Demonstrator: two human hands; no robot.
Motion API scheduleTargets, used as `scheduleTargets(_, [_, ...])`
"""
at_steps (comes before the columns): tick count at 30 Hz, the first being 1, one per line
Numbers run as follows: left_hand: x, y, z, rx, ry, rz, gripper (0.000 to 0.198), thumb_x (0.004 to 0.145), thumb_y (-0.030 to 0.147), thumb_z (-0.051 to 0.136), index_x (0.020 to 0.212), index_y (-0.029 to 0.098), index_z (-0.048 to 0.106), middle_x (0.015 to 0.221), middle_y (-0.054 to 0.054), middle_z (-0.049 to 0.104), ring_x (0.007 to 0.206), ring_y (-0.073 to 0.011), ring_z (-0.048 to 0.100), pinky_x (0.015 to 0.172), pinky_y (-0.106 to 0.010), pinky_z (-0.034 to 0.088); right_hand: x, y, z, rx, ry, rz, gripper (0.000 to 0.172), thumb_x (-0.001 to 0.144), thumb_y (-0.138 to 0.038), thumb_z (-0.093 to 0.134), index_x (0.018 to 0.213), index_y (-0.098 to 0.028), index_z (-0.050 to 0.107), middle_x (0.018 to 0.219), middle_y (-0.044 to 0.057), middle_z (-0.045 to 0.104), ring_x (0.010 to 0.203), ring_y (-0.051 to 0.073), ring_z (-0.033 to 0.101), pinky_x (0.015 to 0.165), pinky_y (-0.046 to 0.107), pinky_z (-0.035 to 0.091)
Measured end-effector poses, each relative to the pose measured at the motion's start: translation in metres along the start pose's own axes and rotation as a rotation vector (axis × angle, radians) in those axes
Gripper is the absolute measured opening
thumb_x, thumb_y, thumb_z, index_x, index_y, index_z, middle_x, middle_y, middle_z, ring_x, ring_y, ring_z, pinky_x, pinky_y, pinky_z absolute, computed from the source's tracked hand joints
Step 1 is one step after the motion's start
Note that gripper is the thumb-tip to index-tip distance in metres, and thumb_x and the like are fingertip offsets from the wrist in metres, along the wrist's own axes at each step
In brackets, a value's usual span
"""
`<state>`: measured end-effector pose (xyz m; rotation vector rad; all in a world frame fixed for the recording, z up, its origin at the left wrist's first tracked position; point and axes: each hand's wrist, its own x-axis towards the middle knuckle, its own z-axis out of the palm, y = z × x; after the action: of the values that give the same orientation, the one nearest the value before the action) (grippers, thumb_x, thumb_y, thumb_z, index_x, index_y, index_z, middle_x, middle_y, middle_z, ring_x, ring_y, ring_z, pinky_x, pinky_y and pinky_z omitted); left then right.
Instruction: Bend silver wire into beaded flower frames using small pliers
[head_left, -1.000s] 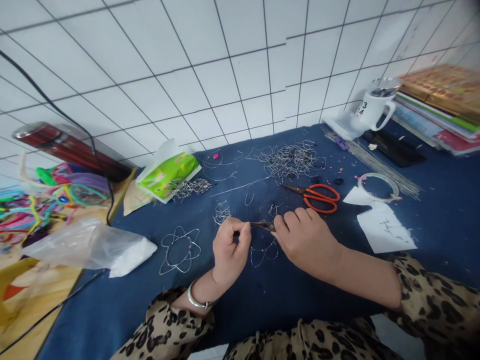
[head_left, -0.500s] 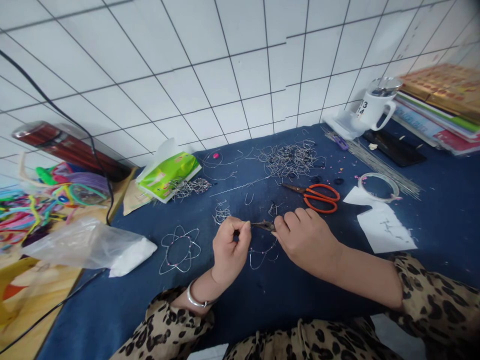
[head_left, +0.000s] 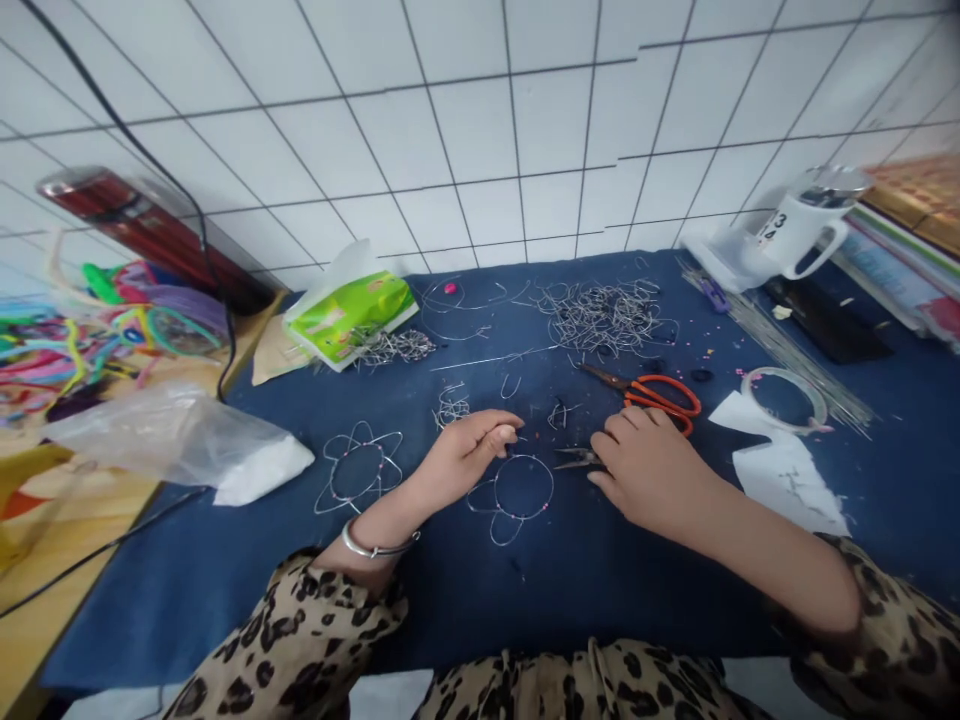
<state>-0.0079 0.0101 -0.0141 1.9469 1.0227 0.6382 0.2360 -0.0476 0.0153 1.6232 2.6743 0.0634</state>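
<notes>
My left hand is closed, thumb and index finger pinched together above the dark blue cloth; what sits between the tips is too small to make out. Under the palm of my right hand are pliers, their handles hidden and their jaws apart, pointing left. Just below the left fingertips lies a wire ring with small pink beads and a few wire loops. A beaded wire flower rests farther left. Orange-handled scissors lie just behind the right hand, partly covered by it.
A tangled heap of wire pieces lies at the back. On the left are a green tissue pack, a plastic bag and a red flask. A white mug, straight wires and a wire coil stand or lie right.
My hands have moved apart: the pliers have come away from the left fingertips and their jaws have opened. The beaded ring below shows more fully. The camera view has shifted slightly.
</notes>
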Motion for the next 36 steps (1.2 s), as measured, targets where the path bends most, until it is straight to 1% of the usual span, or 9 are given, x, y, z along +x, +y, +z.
scheduleTargets(2, [0.001, 0.0, -0.007, 0.108, 0.007, 0.066, 0.029, 0.09, 0.031, 0.042, 0.112, 0.02, 0.057, 0.098, -0.009, 0.064, 0.083, -0.0158, 0.06, 0.074, -0.031, 0.049, -0.001, 0.001, -0.002, 0.01, 0.005, -0.045, 0.034, 0.074, -0.045, 0.06, 0.091, -0.015, 0.062, 0.095, 0.013, 0.058, 0.1, 0.03, 0.045, 0.083, 0.043, 0.031])
scheduleTargets(4, [0.002, -0.001, -0.017, 0.218, 0.021, 0.117, 0.026, 0.088, 0.03, 0.045, 0.108, 0.02, 0.059, 0.097, -0.008, 0.064, 0.088, -0.0173, 0.059, 0.078, -0.033, 0.047, -0.002, 0.001, -0.005, 0.032, 0.019, -0.088, 0.037, 0.076, -0.045, 0.059, 0.097, -0.015, 0.062, 0.1, 0.014, 0.058, 0.104, 0.03, 0.044, 0.085, 0.044, 0.031])
scheduleTargets(7, [0.002, -0.005, -0.029, 0.322, 0.04, 0.149, 0.019, 0.086, 0.029, 0.049, 0.097, 0.021, 0.063, 0.091, -0.005, 0.065, 0.084, -0.017, 0.06, 0.077, -0.031, 0.046, 0.0, 0.001, -0.005, 0.075, 0.063, -0.129, 0.025, 0.086, -0.032, 0.05, 0.101, -0.016, 0.061, 0.098, 0.011, 0.06, 0.101, 0.026, 0.046, 0.084, 0.04, 0.033])
scheduleTargets(9, [0.001, -0.006, -0.033, 0.355, 0.062, 0.139, 0.016, 0.085, 0.028, 0.05, 0.09, 0.021, 0.064, 0.086, -0.004, 0.065, 0.079, -0.016, 0.06, 0.073, -0.029, 0.046, 0.005, 0.0, -0.002, 0.118, 0.099, -0.159, 0.022, 0.089, -0.022, 0.043, 0.102, -0.016, 0.06, 0.096, 0.009, 0.061, 0.097, 0.022, 0.047, 0.081, 0.037, 0.034])
scheduleTargets(12, [-0.002, -0.004, -0.031, 0.386, 0.048, 0.097, 0.016, 0.085, 0.031, 0.051, 0.084, 0.021, 0.064, 0.078, -0.002, 0.064, 0.069, -0.0141, 0.059, 0.065, -0.026, 0.044, 0.019, -0.005, 0.003, 0.189, 0.141, -0.204, 0.024, 0.09, -0.018, 0.04, 0.104, -0.015, 0.059, 0.094, 0.009, 0.061, 0.092, 0.02, 0.048, 0.077, 0.033, 0.035])
scheduleTargets(15, [-0.003, -0.003, -0.023, 0.419, -0.011, 0.079, 0.018, 0.084, 0.034, 0.052, 0.082, 0.021, 0.064, 0.07, -0.001, 0.062, 0.063, -0.0134, 0.057, 0.061, -0.024, 0.043, 0.039, -0.014, 0.008, 0.227, 0.151, -0.242, 0.023, 0.089, -0.02, 0.042, 0.105, -0.016, 0.058, 0.093, 0.008, 0.059, 0.089, 0.019, 0.048, 0.075, 0.031, 0.034])
scheduleTargets(22, [-0.004, -0.011, -0.011, 0.516, -0.049, 0.077, 0.013, 0.084, 0.027, 0.051, 0.086, 0.022, 0.062, 0.075, -0.002, 0.063, 0.071, -0.016, 0.06, 0.066, -0.027, 0.044, 0.077, -0.028, 0.026, 0.235, 0.048, -0.319, 0.021, 0.09, -0.017, 0.039, 0.092, -0.017, 0.061, 0.082, 0.005, 0.055, 0.08, 0.017, 0.043, 0.074, 0.03, 0.031])
scheduleTargets(29, [-0.004, -0.013, -0.014, 0.54, -0.012, -0.041, 0.017, 0.088, 0.024, 0.044, 0.088, 0.019, 0.06, 0.08, -0.002, 0.063, 0.074, -0.0153, 0.06, 0.066, -0.026, 0.044, 0.08, -0.017, 0.032, 0.24, -0.002, -0.335, 0.021, 0.087, -0.013, 0.039, 0.09, -0.017, 0.06, 0.079, 0.005, 0.054, 0.078, 0.018, 0.043, 0.074, 0.031, 0.03])
scheduleTargets(36, [-0.007, -0.011, -0.019, 0.602, -0.006, -0.098, 0.014, 0.085, 0.018, 0.044, 0.084, 0.016, 0.058, 0.077, -0.003, 0.062, 0.071, -0.0147, 0.058, 0.063, -0.026, 0.043, 0.082, -0.02, 0.03, 0.242, -0.05, -0.38, 0.018, 0.085, -0.013, 0.042, 0.085, -0.017, 0.059, 0.076, 0.004, 0.054, 0.075, 0.019, 0.042, 0.072, 0.032, 0.03])
